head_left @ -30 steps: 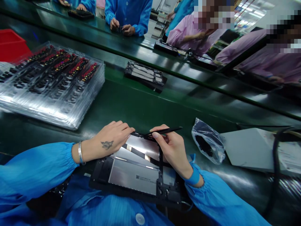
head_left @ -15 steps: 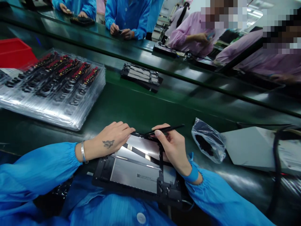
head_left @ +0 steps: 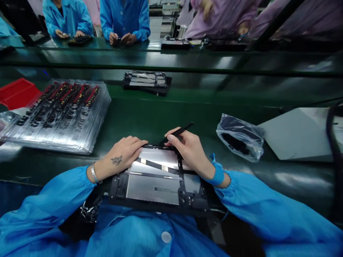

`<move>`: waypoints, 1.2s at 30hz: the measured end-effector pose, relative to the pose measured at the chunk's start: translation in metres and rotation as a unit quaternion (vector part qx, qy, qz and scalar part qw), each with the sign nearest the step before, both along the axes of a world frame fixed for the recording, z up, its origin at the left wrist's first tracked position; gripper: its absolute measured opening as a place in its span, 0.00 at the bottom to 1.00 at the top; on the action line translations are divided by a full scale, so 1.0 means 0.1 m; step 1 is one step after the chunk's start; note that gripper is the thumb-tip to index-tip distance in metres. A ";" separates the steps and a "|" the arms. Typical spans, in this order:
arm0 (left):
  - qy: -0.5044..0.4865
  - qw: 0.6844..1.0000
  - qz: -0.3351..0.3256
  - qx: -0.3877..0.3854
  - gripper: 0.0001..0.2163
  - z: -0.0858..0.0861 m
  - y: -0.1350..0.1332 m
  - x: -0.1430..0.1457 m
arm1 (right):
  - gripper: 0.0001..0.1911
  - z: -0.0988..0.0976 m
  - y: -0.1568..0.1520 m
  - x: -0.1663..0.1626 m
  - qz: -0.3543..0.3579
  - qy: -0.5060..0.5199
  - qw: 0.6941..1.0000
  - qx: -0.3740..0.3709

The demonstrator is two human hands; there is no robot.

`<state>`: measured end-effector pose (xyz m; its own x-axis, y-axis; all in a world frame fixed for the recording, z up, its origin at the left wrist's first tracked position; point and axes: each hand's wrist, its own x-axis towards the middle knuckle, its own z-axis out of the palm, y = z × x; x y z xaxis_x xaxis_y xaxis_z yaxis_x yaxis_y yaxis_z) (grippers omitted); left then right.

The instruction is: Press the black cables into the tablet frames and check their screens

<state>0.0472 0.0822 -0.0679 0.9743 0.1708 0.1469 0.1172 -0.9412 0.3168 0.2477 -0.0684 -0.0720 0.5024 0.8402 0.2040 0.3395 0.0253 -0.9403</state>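
An opened tablet [head_left: 152,189] lies near my body, its silver inner plates and black frame facing up. My left hand [head_left: 124,153] is closed over its far left edge, fingers together and fingertips at the rim. Pinched in my right hand [head_left: 187,148] is a slim black pair of tweezers [head_left: 184,127], slanting down towards the tablet's far edge. Its tip is too small to make out against the dark rim. The right palm hangs over the tablet's right side and hides part of it.
Stacked clear trays [head_left: 80,134] with dark parts stand left, beside a red bin [head_left: 20,92]. Another tablet assembly [head_left: 144,80] lies farther back. A plastic bag [head_left: 239,137] and a grey-white panel [head_left: 292,137] are right. Co-workers' hands [head_left: 122,38] show across the line.
The view has levelled and shifted, so the bench appears straighter. The left hand still rests on the tablet, and the tweezers in the right hand now point more steeply at the far edge.
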 end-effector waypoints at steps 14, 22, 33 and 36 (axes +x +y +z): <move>-0.002 1.000 0.007 0.001 0.17 0.06 0.01 0.01 | 0.10 -0.01 0.02 0.00 0.010 -0.032 0.999 0.018; 0.001 1.000 0.004 -0.007 0.16 0.04 0.01 0.00 | 0.10 -0.01 0.01 0.00 0.016 -0.057 0.998 0.017; -0.003 1.000 0.004 -0.005 0.15 0.03 -0.01 0.00 | 0.07 0.07 -0.05 -0.08 0.043 -0.198 0.978 0.039; 0.000 1.000 0.005 -0.001 0.15 0.02 0.00 0.00 | 0.05 0.07 -0.06 -0.09 0.047 -0.213 0.975 0.039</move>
